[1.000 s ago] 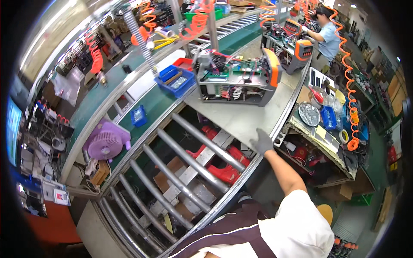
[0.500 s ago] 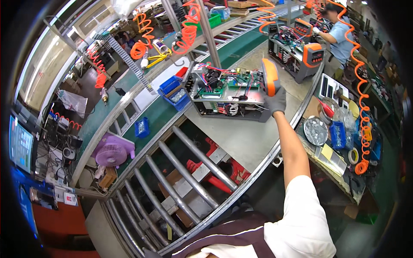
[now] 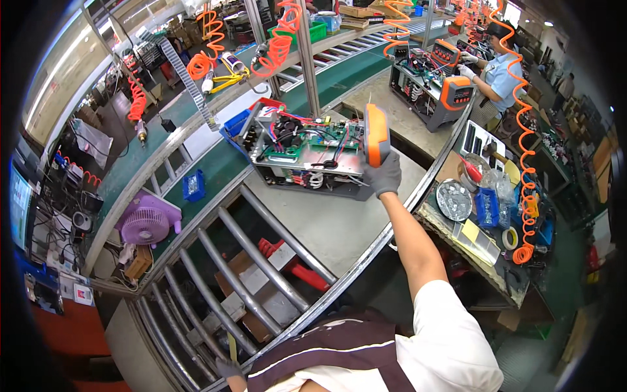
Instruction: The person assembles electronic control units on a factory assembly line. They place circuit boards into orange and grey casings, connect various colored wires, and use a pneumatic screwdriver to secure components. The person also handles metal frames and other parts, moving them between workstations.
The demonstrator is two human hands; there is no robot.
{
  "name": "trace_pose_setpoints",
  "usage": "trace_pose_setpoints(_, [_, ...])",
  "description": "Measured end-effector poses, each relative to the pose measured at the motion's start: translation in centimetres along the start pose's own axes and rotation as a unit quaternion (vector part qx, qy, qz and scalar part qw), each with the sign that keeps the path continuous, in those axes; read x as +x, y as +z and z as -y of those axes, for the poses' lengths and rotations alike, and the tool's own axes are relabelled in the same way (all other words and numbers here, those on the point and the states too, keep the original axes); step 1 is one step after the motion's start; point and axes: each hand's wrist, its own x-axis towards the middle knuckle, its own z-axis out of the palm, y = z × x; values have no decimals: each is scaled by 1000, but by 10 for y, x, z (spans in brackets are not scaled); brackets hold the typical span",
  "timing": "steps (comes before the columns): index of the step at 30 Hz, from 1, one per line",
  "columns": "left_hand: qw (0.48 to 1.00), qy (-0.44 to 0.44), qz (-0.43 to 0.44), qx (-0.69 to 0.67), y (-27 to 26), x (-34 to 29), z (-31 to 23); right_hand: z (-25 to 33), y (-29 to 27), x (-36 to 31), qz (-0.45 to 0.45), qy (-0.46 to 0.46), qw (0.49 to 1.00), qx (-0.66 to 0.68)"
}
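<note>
An opened electrical unit (image 3: pixel 307 171) stands on the grey metal plate of the line, its green circuit boards and coloured wires bared. An upright orange-and-grey front panel (image 3: pixel 377 134) is at its right end. My right hand (image 3: pixel 383 175), in a grey glove, is closed against the lower right edge of this panel, arm stretched out; some of its fingers are hidden. At the lower edge, my left hand (image 3: pixel 230 369), also gloved, is beside the metal rollers (image 3: pixel 251 261). It is small and dark there, and its finger posture is unclear.
Beyond stands a second opened unit (image 3: pixel 424 95), where a co-worker (image 3: pixel 499 75) in light blue works. At right, a side bench (image 3: pixel 428 212) carries a round dish of small parts (image 3: pixel 453 200) and a blue bin (image 3: pixel 486 206). A purple fan (image 3: pixel 145 225) and orange coiled hoses (image 3: pixel 277 49) are at left.
The unit has moved left and a little nearer along the plate, with my right hand on its panel, and now hides much of the blue bins. My left hand shows more; the view has shifted.
</note>
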Motion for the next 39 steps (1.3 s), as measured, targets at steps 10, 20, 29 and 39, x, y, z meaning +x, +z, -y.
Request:
trace_pose_setpoints(10, [943,137,299,-39,141,-98,-20,34,-8,-104,42,-85,995,18])
trace_pose_setpoints(20, [810,149,558,103,236,-251,14,41,-19,-166,183,-125,964,149])
trace_pose_setpoints(29, [789,120,592,110,258,-285,27,28,-44,-164,325,-198,879,289])
trace_pose_setpoints(39, [844,147,513,45,309,-310,57,10,-48,-150,417,-294,792,335])
